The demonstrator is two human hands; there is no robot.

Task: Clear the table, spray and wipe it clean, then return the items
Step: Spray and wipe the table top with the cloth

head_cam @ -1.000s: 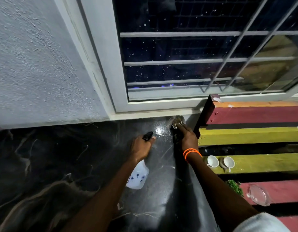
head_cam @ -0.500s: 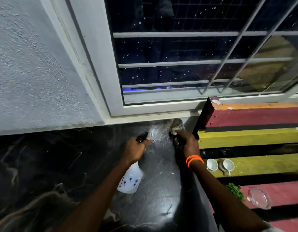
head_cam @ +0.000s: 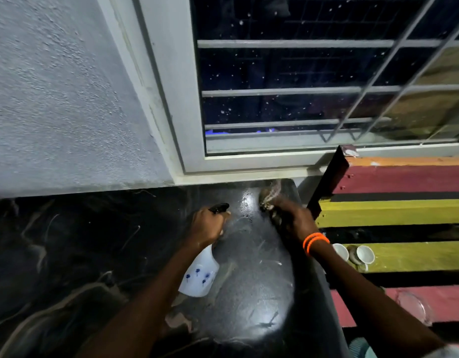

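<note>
Little has shifted: left hand (head_cam: 206,224) still grips spray bottle (head_cam: 200,273), right hand (head_cam: 291,220) clenches cloth (head_cam: 268,198) on table (head_cam: 68,254).

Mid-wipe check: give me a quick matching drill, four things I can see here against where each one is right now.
Things:
1. spray bottle
2. cloth
3. two white cups
4. orange bangles

Places:
A. on a yellow slat
B. in the left hand
C. on the right wrist
D. under the right hand, at the table's far corner

Pairs: 1-B, 2-D, 3-A, 4-C
</note>
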